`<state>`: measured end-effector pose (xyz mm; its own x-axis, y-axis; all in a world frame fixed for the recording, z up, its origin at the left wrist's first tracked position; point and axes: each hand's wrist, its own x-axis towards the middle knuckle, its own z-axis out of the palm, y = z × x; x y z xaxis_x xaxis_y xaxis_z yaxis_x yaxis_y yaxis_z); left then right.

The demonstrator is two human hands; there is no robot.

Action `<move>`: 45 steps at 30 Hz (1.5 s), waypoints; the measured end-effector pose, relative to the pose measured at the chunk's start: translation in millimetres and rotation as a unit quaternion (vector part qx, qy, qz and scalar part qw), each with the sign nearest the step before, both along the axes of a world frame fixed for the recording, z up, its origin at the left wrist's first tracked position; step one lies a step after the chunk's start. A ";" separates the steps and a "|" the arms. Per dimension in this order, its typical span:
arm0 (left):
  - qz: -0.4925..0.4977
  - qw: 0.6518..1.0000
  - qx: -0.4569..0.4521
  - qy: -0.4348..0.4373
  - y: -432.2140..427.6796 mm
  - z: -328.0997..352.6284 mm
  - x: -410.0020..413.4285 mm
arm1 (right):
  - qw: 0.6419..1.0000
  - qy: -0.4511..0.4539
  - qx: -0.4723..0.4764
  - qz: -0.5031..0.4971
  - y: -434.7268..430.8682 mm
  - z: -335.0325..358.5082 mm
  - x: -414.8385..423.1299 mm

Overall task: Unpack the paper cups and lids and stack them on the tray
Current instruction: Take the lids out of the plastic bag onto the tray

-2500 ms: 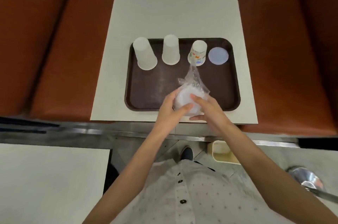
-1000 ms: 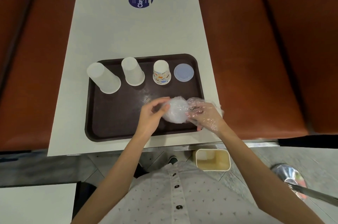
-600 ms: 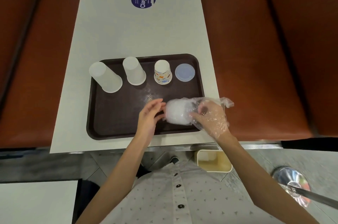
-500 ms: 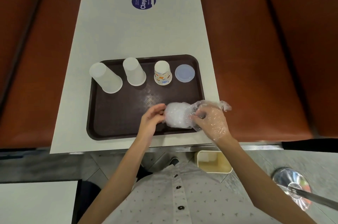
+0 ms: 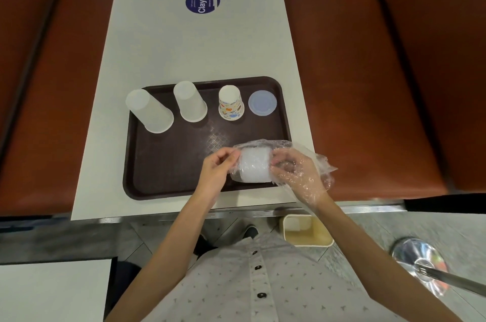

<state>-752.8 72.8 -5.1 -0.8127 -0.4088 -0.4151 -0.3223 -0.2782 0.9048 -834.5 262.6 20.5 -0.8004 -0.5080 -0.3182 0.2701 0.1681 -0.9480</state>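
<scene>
stack of lids [image 5: 255, 168] in clear plastic bag [image 5: 322, 166], held above tray [image 5: 163, 177], near right corner. left hand [image 5: 215, 172] pinches bag at stack's left end; right hand [image 5: 299, 172], inside bag, grips stack's right end.

The brown tray [image 5: 147, 177] is sitting on the white counter [image 5: 184, 53], close to your edge. Along its far side, two plain whitish cups [image 5: 150, 111] [image 5: 190, 101] are standing upside down, and just right of them a paper cup [image 5: 231, 106] with coloured print is also standing upside down. A single pale lid [image 5: 262, 103] is lying flat in the far right corner. Over the tray's near right part, a stack of lids [image 5: 255, 168] is lying on its side inside a clear, crinkled plastic bag [image 5: 319, 164]. Your left grip [image 5: 217, 172] is pinching the bag at the stack's left end, while your right grip [image 5: 299, 172], covered by the film, is gripping the right end.
</scene>
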 end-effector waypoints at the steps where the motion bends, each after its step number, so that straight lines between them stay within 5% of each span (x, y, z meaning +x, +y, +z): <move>1: 0.002 1.000 0.021 -0.002 0.7 0.9 -1.4 | 1.000 -0.007 0.006 0.006 -1.0 -1.5 0.4; 5: 0.027 0.994 0.105 -0.019 6.1 8.8 -6.8 | 0.997 0.028 0.025 0.064 0.6 -4.5 -3.2; 10: 0.027 0.997 0.041 -0.064 3.3 3.2 -7.1 | 0.978 0.142 0.063 0.135 -2.6 2.2 -18.0; 21: -0.010 0.999 0.016 -0.043 6.5 6.9 -17.7 | 0.968 0.104 0.103 0.205 -16.6 -5.5 -11.8; 27: -0.024 0.999 -0.020 -0.036 4.7 7.8 -21.7 | 0.951 0.150 0.139 0.231 -16.5 -4.2 -8.8; 38: 0.123 0.990 -0.040 -0.055 12.2 4.0 -29.5 | 0.929 0.224 0.196 0.222 -24.6 -1.4 -14.5; 45: 0.060 0.990 -0.113 -0.061 7.7 3.6 -31.7 | 0.902 0.255 0.247 0.245 -17.5 3.6 -18.8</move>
